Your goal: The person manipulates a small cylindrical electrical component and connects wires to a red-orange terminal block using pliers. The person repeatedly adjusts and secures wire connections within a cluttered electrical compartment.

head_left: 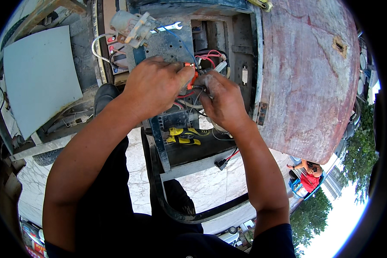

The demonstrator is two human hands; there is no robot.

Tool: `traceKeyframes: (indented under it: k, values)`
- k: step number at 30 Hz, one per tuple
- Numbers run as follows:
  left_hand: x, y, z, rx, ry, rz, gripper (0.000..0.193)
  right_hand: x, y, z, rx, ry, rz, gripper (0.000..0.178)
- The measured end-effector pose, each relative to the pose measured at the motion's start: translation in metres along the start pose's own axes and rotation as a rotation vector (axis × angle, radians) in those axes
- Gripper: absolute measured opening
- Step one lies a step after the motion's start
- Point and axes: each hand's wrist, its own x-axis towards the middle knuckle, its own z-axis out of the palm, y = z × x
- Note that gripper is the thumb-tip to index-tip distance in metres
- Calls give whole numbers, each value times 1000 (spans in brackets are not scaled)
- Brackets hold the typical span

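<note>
Above an open metal compartment, both my hands meet over a bunch of wires. My left hand is closed, thumb and fingers pinching an orange connector with a metal tip. Right beside it, my right hand grips a black wire that runs to the connector; its fingertips are partly hidden. Red wires and a thin blue wire lead into the opening behind. Yellow-and-black pliers lie on a dark shelf below my hands.
A grey motor-like unit and an open-end wrench lie on the plate at the back. A black plug hangs at the shelf's front. A worn reddish panel stands right, a grey sheet left. Another person sits far right.
</note>
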Motion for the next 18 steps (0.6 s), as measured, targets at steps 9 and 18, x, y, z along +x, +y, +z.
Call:
traceKeyframes:
  k: [9, 18]
  values:
    - [0, 1, 0, 9, -22, -16, 37, -1, 4, 0, 42, -15, 11, 28]
    - [-1, 0, -1, 3, -24, -11, 40, 2, 0, -12, 42, -38, 2, 34]
